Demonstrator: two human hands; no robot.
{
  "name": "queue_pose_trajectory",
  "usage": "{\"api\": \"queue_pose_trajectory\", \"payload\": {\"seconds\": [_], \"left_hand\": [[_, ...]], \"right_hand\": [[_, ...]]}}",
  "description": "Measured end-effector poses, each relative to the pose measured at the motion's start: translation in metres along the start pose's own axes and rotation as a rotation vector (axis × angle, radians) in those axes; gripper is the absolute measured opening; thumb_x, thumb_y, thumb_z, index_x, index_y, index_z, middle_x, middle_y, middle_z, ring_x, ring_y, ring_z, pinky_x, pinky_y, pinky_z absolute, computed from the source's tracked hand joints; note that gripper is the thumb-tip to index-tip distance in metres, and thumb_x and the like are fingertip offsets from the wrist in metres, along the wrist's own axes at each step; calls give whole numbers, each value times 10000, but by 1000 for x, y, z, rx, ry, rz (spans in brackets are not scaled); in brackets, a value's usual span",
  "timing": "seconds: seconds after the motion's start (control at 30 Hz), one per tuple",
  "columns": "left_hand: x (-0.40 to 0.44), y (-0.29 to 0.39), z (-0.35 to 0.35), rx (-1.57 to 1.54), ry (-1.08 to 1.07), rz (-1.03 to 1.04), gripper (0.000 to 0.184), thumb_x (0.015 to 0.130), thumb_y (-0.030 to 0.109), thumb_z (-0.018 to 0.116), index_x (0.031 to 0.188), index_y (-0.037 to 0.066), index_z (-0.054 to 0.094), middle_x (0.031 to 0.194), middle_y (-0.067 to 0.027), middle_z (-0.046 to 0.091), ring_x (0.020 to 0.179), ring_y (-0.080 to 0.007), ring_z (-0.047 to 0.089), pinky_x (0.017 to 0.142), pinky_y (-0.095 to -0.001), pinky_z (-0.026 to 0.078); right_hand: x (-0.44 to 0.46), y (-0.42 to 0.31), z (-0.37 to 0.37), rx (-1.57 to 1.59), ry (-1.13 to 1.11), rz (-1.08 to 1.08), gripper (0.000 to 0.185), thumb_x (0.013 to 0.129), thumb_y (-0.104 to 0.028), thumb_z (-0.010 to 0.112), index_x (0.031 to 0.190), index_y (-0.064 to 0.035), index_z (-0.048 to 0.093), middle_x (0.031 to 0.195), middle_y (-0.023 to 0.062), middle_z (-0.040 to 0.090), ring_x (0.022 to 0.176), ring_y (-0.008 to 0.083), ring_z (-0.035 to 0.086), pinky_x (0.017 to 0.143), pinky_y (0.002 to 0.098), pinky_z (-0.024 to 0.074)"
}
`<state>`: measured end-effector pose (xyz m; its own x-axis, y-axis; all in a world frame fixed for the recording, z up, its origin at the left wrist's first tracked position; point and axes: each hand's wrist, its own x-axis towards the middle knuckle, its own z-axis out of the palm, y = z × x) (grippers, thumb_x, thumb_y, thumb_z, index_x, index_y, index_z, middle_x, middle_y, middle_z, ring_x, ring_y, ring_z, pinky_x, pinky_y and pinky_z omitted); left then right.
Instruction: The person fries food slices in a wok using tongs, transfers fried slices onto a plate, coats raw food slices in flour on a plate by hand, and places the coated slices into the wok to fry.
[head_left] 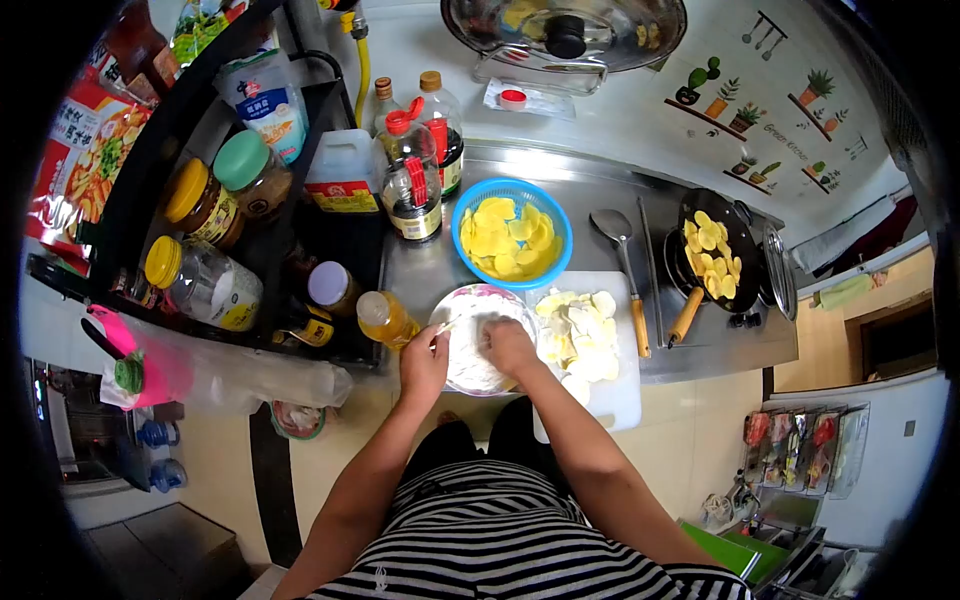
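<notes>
A bowl with a pink-patterned rim (485, 289) holds white powder (474, 372) that looks like flour. At its left side my left hand (425, 362) pinches a thin pale slice over the rim. My right hand (509, 345) reaches into the bowl from the right, its fingers curled down at the powder; what they hold, if anything, is hidden. Pale slices, some whitened, lie heaped (580, 338) on a white cutting board (622, 400) to the right. Behind the bowl, a blue basket (566, 240) contains yellow slices (508, 240) that look like potato.
A black pan (688, 212) with yellow slices sits on the stove at right, its wooden handle (685, 315) toward me. A spatula (627, 262) lies beside the board. Sauce bottles (412, 190) and an oil bottle (388, 320) stand left, near a black rack of jars (205, 285).
</notes>
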<state>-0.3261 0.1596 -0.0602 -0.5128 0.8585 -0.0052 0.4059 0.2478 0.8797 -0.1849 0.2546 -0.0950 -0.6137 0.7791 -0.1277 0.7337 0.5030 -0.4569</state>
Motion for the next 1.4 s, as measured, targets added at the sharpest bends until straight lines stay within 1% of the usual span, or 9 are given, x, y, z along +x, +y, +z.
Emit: {"api": "queue_pose_trajectory", "payload": {"seconds": [0.13, 0.27, 0.5, 0.6, 0.77, 1.03, 1.07, 1.2, 1.4], "left_hand": [[-6, -8, 1, -34, 46, -21, 248, 843, 181, 572, 973, -27, 612, 796, -214, 634, 733, -304, 641, 651, -355, 488], [-7, -4, 3, -38, -4, -57, 247, 842, 180, 573, 966, -28, 617, 777, -216, 633, 714, -305, 641, 641, -353, 487], [-6, -5, 7, -54, 21, 64, 239, 838, 165, 574, 968, -32, 616, 781, -216, 629, 718, -304, 639, 634, -348, 487], [4, -15, 15, -61, -14, 71, 230, 834, 158, 579, 955, -34, 611, 760, -209, 621, 691, -296, 627, 636, -349, 488], [6, -16, 26, -575, -172, -294, 203, 898, 116, 530, 1027, -33, 575, 822, -25, 587, 712, -82, 550, 630, -228, 484], [7, -39, 53, -307, -60, -152, 184, 855, 134, 567, 948, -20, 607, 706, -116, 608, 604, -152, 576, 560, -305, 479], [9, -42, 55, -306, -65, -143, 184, 855, 134, 567, 948, -20, 607, 706, -116, 608, 604, -152, 576, 560, -305, 479], [5, -26, 43, -453, -30, -249, 207, 897, 146, 502, 946, -43, 572, 768, -107, 601, 648, -144, 573, 604, -294, 527], [1, -8, 43, -662, -59, -400, 203, 914, 132, 471, 1020, -22, 549, 918, -109, 584, 760, -155, 578, 622, -286, 535]], "right_hand": [[-9, 8, -18, 240, 238, 72, 204, 664, -31, 587, 867, -13, 604, 927, 209, 587, 868, 348, 566, 777, 396, 467], [-11, 21, 0, 109, 53, 27, 221, 680, -43, 599, 900, -19, 604, 949, 211, 599, 854, 356, 584, 767, 396, 474], [-19, 16, -32, 299, 212, 55, 199, 667, 4, 589, 863, -7, 616, 880, 193, 596, 798, 358, 581, 714, 386, 477], [-19, 13, -41, 369, 254, -7, 168, 709, -11, 638, 875, -12, 614, 873, 149, 599, 754, 273, 594, 680, 334, 476], [-16, -12, -33, 897, 238, 10, 178, 758, -30, 669, 919, -12, 596, 889, 78, 585, 739, 143, 553, 658, 256, 452], [-15, -25, -20, 694, 400, 253, 236, 782, -71, 629, 996, 7, 565, 812, 148, 618, 668, 246, 583, 640, 318, 466], [-9, -15, 9, 609, 432, 15, 258, 776, -48, 609, 1025, 9, 566, 834, 185, 611, 707, 283, 591, 662, 338, 469], [-11, -5, -5, 673, 534, 171, 235, 780, -31, 599, 1009, 10, 568, 806, 143, 605, 673, 189, 560, 650, 298, 460], [-21, -9, 8, 937, 142, 305, 167, 795, -45, 612, 954, 1, 593, 768, 7, 569, 660, 76, 484, 607, 234, 422]]}}
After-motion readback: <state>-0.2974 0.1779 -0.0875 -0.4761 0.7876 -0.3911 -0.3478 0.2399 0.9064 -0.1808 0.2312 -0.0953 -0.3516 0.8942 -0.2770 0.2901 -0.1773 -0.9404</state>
